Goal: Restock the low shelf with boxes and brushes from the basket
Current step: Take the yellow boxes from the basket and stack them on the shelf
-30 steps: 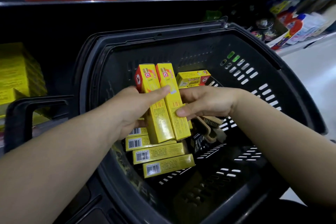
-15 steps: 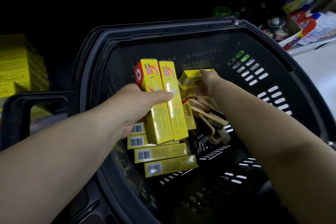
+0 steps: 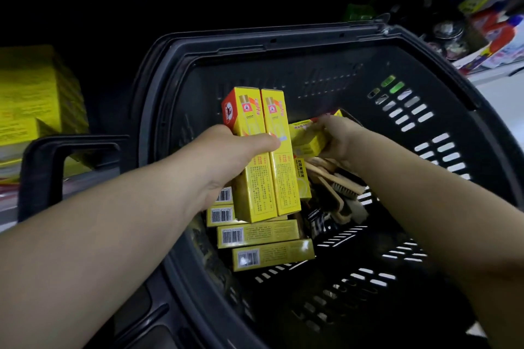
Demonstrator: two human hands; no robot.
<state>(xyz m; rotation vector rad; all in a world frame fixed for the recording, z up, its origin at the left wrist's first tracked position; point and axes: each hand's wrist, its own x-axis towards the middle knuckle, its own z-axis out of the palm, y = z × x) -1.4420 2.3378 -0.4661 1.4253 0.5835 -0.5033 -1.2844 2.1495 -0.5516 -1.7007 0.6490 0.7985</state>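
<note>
The left hand (image 3: 226,150) is gripping two yellow boxes (image 3: 265,156) side by side, long axes upright, over the basket (image 3: 442,71). The right hand (image 3: 337,136), just beyond them, is closing its fingers on a third box (image 3: 307,136) lying crosswise. Brushes (image 3: 337,187) are lying directly beneath the right wrist, more boxes (image 3: 263,244) below the left.

Black slotted basket (image 3: 442,127) holding stock, with a dark low shelf (image 3: 119,37) behind it.

Below the left hand's grip, yellow boxes (image 3: 265,234) lie flat on the basket floor; wooden brushes (image 3: 337,190) lie heaped under the right hand's grip; stacked yellow cartons (image 3: 34,96) sit on the shelf, far left.
</note>
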